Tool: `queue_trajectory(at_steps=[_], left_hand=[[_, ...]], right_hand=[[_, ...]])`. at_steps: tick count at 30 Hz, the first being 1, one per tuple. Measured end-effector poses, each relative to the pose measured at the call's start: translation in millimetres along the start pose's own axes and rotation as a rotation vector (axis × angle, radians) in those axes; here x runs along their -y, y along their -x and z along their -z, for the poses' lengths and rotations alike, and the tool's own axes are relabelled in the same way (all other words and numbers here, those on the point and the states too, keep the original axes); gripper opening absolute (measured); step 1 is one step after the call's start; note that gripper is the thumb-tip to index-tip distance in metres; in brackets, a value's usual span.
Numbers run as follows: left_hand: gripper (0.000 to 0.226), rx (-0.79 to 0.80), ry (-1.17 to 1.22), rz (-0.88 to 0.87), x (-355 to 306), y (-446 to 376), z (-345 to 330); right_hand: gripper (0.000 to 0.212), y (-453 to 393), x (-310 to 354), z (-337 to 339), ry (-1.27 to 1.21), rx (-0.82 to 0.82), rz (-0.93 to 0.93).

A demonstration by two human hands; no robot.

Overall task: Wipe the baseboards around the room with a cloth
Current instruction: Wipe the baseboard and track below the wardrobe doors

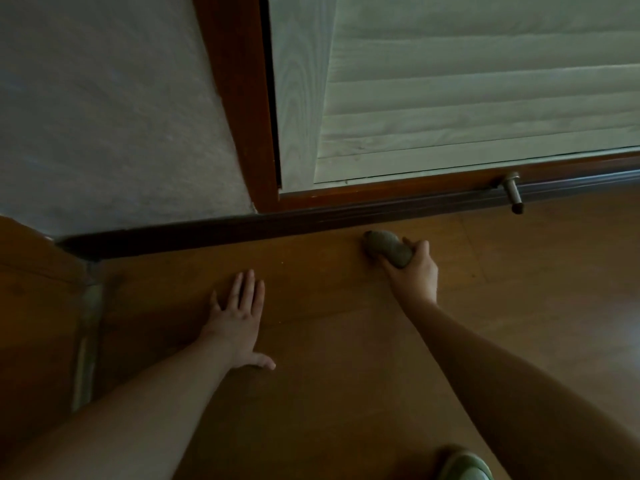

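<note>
A pale louvred door (467, 98) fills the view from twelve to two o'clock, set in a brown wooden frame (239, 98). A metal doorstop (512, 192) juts out at two o'clock. Textured white wall (104, 109) occupies ten o'clock, wooden floor (329, 358) the centre (a green slipper (464, 467) peeks in at five o'clock).

The right hand (414, 271) holds a bunched grey-brown cloth (388, 250), fingers curled round its near end. Beyond the grip, the cloth's far end lies on the wooden floor (329, 341) just short of the dark baseboard (242, 226); in this dim light it may be touching. Left of the grip, the left hand (239, 317) presses flat on the floor. Up and right of the grip, a metal doorstop (512, 192) projects from the baseboard below a pale louvred door (467, 98).
</note>
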State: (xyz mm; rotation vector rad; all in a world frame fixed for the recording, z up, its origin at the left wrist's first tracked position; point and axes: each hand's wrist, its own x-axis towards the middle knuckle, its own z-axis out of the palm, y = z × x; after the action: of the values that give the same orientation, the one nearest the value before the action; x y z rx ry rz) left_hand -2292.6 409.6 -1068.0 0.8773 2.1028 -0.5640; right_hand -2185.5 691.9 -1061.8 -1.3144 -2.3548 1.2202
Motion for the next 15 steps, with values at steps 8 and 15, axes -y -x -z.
queue_trajectory(at_steps=[8, 15], left_hand=[[0.145, -0.035, 0.01, 0.011, -1, 1, -3], [0.148, -0.093, 0.06, 0.0, -1, 1, -8]], right_hand=[[0.049, 62, 57, -92, -0.106, 0.243, 0.24], [0.044, 44, 75, -114, -0.087, 0.201, 0.286]])
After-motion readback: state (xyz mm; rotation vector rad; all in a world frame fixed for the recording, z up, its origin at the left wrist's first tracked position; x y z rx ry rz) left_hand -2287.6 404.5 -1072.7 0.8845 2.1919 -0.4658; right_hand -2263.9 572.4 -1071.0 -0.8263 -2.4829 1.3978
